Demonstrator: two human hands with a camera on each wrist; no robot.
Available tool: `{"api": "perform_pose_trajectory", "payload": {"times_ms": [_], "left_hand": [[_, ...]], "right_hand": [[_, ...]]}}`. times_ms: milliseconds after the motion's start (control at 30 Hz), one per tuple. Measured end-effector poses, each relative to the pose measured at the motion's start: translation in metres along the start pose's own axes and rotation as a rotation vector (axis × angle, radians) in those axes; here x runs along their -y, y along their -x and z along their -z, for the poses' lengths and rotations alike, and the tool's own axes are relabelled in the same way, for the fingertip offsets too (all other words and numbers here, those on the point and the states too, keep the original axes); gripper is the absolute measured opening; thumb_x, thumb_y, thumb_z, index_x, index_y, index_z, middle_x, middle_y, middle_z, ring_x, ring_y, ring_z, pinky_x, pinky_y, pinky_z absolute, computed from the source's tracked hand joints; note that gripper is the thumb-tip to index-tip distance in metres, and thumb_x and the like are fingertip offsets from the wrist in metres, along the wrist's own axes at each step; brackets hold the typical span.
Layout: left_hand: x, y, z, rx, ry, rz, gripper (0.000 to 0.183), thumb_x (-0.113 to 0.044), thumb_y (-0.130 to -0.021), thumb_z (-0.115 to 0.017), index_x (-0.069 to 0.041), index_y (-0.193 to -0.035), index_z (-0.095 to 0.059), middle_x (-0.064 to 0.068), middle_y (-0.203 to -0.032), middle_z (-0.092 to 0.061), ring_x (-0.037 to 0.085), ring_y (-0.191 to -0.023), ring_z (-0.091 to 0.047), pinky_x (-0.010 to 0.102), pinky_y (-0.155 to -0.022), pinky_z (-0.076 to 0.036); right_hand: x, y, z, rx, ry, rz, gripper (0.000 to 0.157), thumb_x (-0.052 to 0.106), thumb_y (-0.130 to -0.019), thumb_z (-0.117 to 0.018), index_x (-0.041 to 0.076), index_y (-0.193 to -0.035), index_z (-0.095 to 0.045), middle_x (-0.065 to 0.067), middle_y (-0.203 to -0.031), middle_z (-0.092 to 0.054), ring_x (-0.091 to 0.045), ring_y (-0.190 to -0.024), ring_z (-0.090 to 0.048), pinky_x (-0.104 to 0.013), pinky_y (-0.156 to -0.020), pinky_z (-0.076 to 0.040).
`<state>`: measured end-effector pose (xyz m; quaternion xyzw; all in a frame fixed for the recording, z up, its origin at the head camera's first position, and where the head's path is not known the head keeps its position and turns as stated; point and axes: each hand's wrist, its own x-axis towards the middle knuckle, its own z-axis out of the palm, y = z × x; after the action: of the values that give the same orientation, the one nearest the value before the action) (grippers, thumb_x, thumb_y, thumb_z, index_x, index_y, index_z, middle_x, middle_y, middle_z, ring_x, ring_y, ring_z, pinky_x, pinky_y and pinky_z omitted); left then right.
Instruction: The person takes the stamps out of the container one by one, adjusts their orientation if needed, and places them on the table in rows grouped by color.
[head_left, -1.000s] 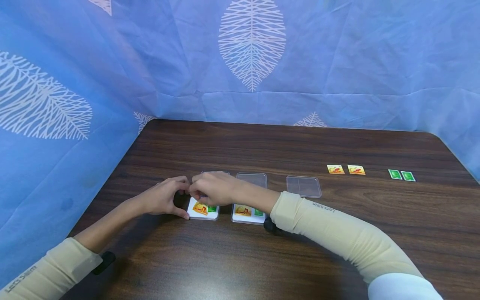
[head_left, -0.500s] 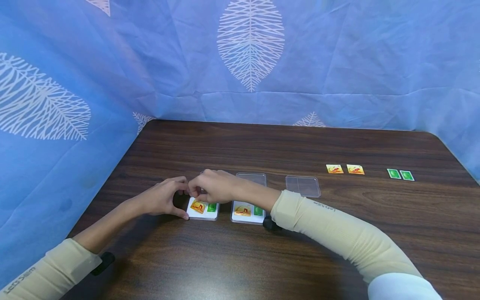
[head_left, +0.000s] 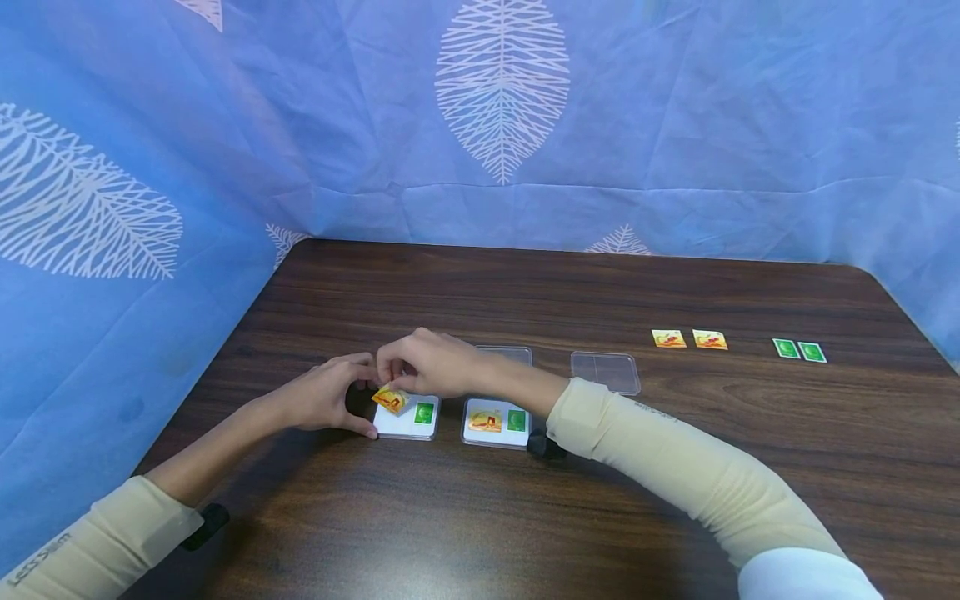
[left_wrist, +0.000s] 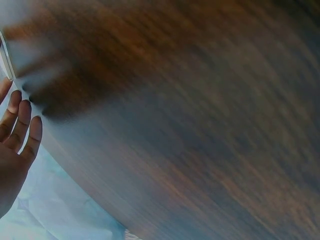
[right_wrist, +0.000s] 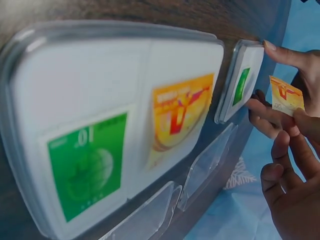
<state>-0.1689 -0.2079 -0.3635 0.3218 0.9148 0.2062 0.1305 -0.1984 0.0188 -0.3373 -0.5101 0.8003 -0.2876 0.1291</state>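
Note:
My right hand [head_left: 431,364] pinches an orange-yellow postage stamp [head_left: 390,400] by one edge, tilted above the left square plastic case [head_left: 401,429]. In the right wrist view this stamp [right_wrist: 286,94] hangs between thumb and finger. On the case's white insert lies a green stamp [head_left: 423,413]. My left hand [head_left: 322,392] spans the case's left side, thumb at the near corner and fingers at the far one. To the right stands a second case [head_left: 497,440] with an orange stamp [head_left: 485,421] and a green stamp [head_left: 517,420] lying in it.
Two orange stamps [head_left: 709,339] lie side by side at the right rear, with two green stamps [head_left: 800,350] beyond them. A clear empty lid [head_left: 606,372] rests behind the cases, and another clear lid [head_left: 513,353] is partly covered by my right forearm.
The orange stamp has been lifted and drawn back off the insert, uncovering the green stamp beside it. My right hand has risen slightly and shifted back; my left hand has stayed put.

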Motion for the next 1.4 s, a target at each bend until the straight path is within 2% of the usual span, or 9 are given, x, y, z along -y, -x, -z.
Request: {"api": "perform_pose_trajectory", "payload": {"times_ms": [233,433,867,1233,1400], "left_hand": [[-0.001,-0.001,0.001,0.013,-0.017,0.029,0.054,-0.035,-0.074,-0.095,-0.004,-0.113,-0.074,0.001,-0.107,-0.061,0.019,-0.096,-0.056,0.038,-0.082,-0.05],[-0.001,-0.001,0.001,0.016,-0.014,0.01,0.049,-0.033,-0.075,-0.095,-0.007,-0.111,-0.075,0.0,-0.105,-0.061,0.017,-0.095,-0.056,0.037,-0.082,-0.05],[-0.001,0.002,0.001,0.005,-0.005,0.005,0.048,-0.032,-0.075,-0.095,-0.01,-0.112,-0.075,0.0,-0.107,-0.061,0.017,-0.092,-0.053,0.035,-0.08,-0.046],[-0.002,0.002,0.0,0.0,-0.006,0.001,0.048,-0.032,-0.075,-0.095,-0.009,-0.112,-0.075,0.0,-0.108,-0.061,0.016,-0.092,-0.053,0.035,-0.079,-0.047],[-0.002,0.002,0.0,-0.001,-0.012,0.001,0.048,-0.032,-0.075,-0.095,-0.009,-0.112,-0.074,0.0,-0.108,-0.061,0.016,-0.092,-0.053,0.036,-0.08,-0.047]], "right_hand": [[-0.004,0.005,0.009,-0.014,-0.065,0.002,0.006,0.003,-0.101,-0.066,0.007,-0.097,-0.069,0.0,-0.089,-0.07,-0.007,-0.081,-0.063,-0.019,-0.075,-0.05],[-0.01,0.018,0.019,-0.029,-0.076,0.003,0.006,0.003,-0.1,-0.067,0.005,-0.101,-0.072,-0.003,-0.095,-0.072,-0.008,-0.086,-0.064,-0.021,-0.081,-0.053],[-0.03,0.06,0.041,-0.072,-0.103,0.044,0.008,0.001,-0.098,-0.069,0.004,-0.098,-0.076,-0.001,-0.089,-0.074,-0.008,-0.076,-0.064,-0.031,-0.07,-0.055],[-0.043,0.088,0.054,-0.094,-0.091,-0.038,0.008,0.002,-0.098,-0.069,0.005,-0.098,-0.077,0.001,-0.088,-0.073,-0.013,-0.075,-0.063,-0.032,-0.07,-0.054],[-0.048,0.097,0.058,-0.106,-0.075,-0.048,0.008,0.002,-0.097,-0.07,0.007,-0.098,-0.076,0.002,-0.086,-0.072,-0.012,-0.074,-0.062,-0.031,-0.069,-0.053]]}}
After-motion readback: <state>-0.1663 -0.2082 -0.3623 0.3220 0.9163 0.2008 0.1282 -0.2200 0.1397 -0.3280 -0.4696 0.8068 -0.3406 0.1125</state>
